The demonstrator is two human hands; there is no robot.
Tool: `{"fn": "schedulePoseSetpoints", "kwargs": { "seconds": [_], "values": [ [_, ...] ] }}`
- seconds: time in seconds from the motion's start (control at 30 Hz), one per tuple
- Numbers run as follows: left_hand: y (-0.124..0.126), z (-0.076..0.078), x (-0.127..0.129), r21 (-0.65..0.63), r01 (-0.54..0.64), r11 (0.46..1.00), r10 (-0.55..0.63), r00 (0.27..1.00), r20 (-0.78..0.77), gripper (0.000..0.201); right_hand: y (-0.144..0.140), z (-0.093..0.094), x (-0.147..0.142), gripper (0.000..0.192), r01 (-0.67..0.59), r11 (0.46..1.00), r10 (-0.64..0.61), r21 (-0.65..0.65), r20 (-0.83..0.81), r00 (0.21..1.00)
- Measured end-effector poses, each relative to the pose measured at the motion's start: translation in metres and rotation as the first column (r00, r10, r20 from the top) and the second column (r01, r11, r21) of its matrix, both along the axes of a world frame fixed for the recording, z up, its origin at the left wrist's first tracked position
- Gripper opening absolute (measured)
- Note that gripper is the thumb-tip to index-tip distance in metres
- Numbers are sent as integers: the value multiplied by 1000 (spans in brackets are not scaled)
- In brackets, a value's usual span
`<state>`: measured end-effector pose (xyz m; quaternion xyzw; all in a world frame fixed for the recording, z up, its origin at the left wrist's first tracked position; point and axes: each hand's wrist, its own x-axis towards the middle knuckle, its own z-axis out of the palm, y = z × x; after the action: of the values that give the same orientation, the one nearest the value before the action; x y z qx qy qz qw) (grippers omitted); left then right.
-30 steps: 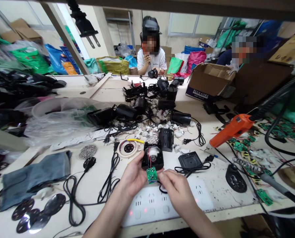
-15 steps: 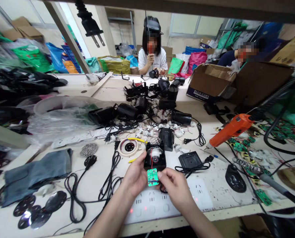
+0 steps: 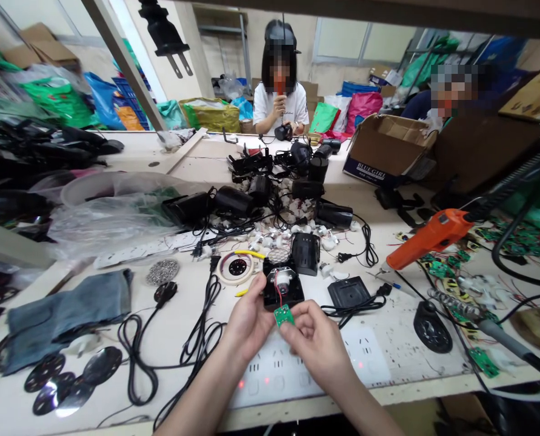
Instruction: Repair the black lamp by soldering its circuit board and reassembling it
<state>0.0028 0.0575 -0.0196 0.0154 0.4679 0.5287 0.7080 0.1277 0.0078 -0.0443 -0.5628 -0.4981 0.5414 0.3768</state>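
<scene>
Green circuit board point(image 3: 283, 315), pinched between thumb and fingers of the right hand point(image 3: 317, 336) just before the open black housing point(image 3: 296, 290) gripped by the left hand point(image 3: 250, 320), should be handled by its edges, housing steady, red wires point(image 3: 279, 293) left slack against strain.

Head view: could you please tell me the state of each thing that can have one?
Left hand: closed on the black housing
Right hand: pinching the green circuit board
Black housing: open, its inside showing
Green circuit board: outside the housing, a red wire running to it
Power strip: red lights lit
Hanging plug: not plugged in, prongs bare
Cardboard box: open
Orange tool: in nobody's hand
</scene>
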Motion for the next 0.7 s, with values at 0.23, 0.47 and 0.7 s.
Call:
{"fn": "schedulePoseSetpoints", "kwargs": {
  "seconds": [0.23, 0.47, 0.7],
  "values": [
    [-12, -17, -17, 84, 155, 984, -115, 925, -362, 44, -1, 14, 22, 29, -152, 985, 110, 75, 402, 909],
    [-14, -37, -36, 53, 461, 886, -180, 447, -876, 49, 15, 12, 71, 33, -337, 901, 158, 274, 515, 842],
    [-18, -19, -33, 66, 574, 816, 189, -157, -969, 47, 30, 13, 82, 39, -482, 830, 266, 281, 560, 785]
  ]
}}
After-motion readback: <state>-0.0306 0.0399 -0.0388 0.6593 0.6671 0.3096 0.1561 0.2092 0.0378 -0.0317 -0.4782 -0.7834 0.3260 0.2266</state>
